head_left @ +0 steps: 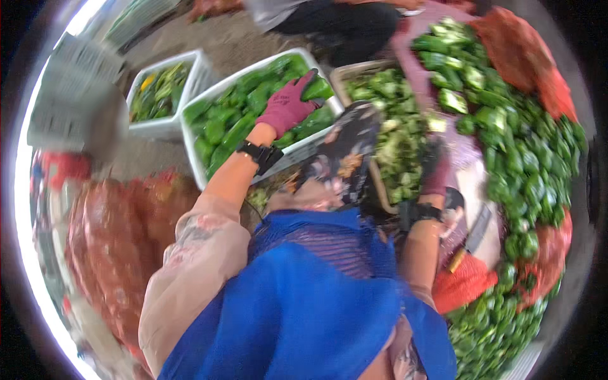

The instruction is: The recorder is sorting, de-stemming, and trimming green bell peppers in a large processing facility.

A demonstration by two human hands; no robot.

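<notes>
My left hand (286, 109), in a maroon glove with dark fingertips, reaches over a white crate (188, 136) full of green peppers (215, 126). Its thumb and fingers lie on either side of one green pepper (317, 88) at the crate's far right. Motion smears my right hand (436, 168), gloved the same way, at the right edge of a tan tray (380, 183). Pale green pepper scraps (399, 136) fill that tray. Just beyond the right fingers is a pale cut piece (436, 123). What the right fingers hold cannot be made out.
Whole green peppers (516, 161) heap along the right. A knife (472, 237) with a wooden handle lies beside red netting (465, 285). A smaller white crate (166, 120) stands far left; full red mesh sacks (107, 240) stand nearer. Another person's dark-clothed leg (342, 28) shows at the top.
</notes>
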